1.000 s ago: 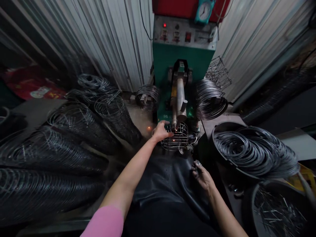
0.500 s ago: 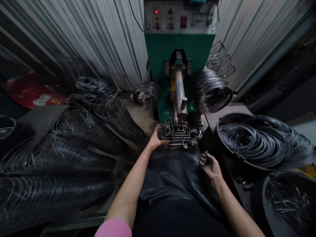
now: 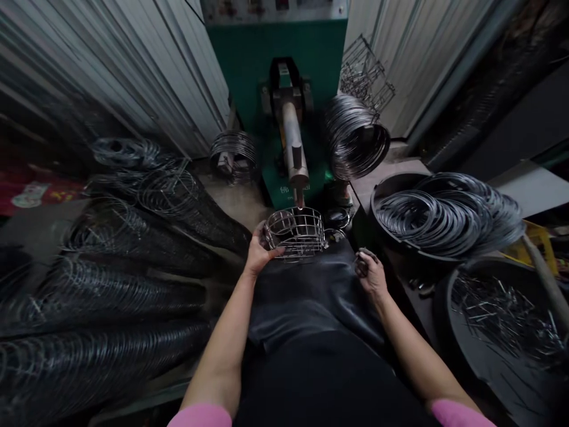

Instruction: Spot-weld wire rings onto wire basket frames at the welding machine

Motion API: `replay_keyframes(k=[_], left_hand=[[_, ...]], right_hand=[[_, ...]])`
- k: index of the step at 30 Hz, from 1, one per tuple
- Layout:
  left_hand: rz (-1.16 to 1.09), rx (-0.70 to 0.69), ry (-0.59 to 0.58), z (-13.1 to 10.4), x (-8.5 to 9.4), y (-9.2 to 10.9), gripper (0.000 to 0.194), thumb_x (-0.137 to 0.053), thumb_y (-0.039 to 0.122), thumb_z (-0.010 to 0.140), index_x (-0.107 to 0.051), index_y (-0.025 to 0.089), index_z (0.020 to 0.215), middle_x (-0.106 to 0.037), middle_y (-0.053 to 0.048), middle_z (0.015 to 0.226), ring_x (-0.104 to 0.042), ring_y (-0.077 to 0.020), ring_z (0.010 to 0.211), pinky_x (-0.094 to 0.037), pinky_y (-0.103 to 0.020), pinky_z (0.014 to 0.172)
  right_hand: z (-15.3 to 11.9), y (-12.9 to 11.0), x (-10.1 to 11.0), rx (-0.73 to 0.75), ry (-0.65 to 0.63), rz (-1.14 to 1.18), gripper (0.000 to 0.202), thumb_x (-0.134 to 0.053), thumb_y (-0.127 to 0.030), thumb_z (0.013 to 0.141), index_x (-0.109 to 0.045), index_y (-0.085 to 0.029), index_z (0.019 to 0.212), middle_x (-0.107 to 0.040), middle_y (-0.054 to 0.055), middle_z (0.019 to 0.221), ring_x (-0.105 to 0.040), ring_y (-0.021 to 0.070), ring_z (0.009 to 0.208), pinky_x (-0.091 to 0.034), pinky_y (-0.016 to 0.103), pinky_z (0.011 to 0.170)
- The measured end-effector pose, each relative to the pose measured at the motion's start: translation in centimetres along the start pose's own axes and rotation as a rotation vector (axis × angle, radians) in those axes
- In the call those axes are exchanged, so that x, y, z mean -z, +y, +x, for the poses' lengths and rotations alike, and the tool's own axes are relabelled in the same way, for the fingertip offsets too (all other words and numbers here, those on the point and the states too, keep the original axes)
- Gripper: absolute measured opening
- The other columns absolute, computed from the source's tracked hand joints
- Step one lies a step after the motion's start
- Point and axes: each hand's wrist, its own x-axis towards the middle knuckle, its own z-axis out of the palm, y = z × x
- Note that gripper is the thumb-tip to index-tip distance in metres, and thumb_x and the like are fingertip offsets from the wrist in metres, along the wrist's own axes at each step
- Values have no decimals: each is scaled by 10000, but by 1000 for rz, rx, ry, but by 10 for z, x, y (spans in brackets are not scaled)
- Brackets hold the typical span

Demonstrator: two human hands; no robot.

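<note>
L hand [image 3: 261, 254], fingers partly hidden, gripped round wire basket [image 3: 297, 237] by its L side nr spot welder [image 3: 293, 136] tip, contact unclear; R hand [image 3: 371, 274] was curled closed, contents too dark to ID; ctrl panel [image 3: 300, 13] cut off.

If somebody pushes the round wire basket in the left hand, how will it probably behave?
The wire basket probably keeps its shape, since its metal wires cross in a grid. It looks light for its size, being mostly open gaps. Its curved side might let it roll if tipped over, were the left hand not holding it.
</note>
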Motion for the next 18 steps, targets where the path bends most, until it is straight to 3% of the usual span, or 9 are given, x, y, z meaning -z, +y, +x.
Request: replay_keyframes(k=[2,5,8,13,15,18], left_hand=[[108,-49,4,-11,-3,13,1015,-841,434,433,-350,198,1290,-482,-121,1208,-520,-274,1095,-441,-421,934],[411,-168,43,-18,-11,34,1004,-845,426,415,-384,193,1275,-465,-108,1178,-510,-276,1070,-418,-444,949],[669,-263,55,-19,-22,56,974,-852,369,406,-402,206,1255,-454,-96,1178,-455,-294,1114,-391,-451,970],[858,-264,23,-22,-45,81,938,-844,347,419,-413,202,1240,-436,-109,1206,-399,-321,1156,-353,-439,986],[895,-243,4,-25,-52,87,911,-835,353,433,-421,213,1233,-445,-107,1194,-402,-324,1146,-345,-439,980],[939,-245,-46,-30,-59,90,885,-815,375,459,-418,226,1237,-452,-106,1195,-400,-327,1139,-326,-444,974]], right_hand=[[-1,13,13,151,-1,-289,289,-718,-373,567,-647,-172,762,-631,8,685,-464,86,483,-371,223,453],[-3,24,29,258,-86,-646,311,-667,-447,604,-663,-160,720,-658,58,716,-584,185,677,-452,301,643],[-8,7,23,368,-241,-827,303,-598,-459,678,-667,-178,768,-676,75,769,-613,220,738,-461,331,701],[-24,-67,-43,668,-704,-1230,162,-546,-271,780,-672,-237,875,-688,52,915,-626,220,850,-445,303,733],[-28,-89,-74,688,-757,-1487,160,-579,-207,750,-663,-237,883,-693,48,888,-631,222,819,-428,279,674],[-30,-102,-107,697,-712,-1732,220,-602,-168,723,-627,-206,938,-690,61,826,-630,213,745,-385,248,588]])
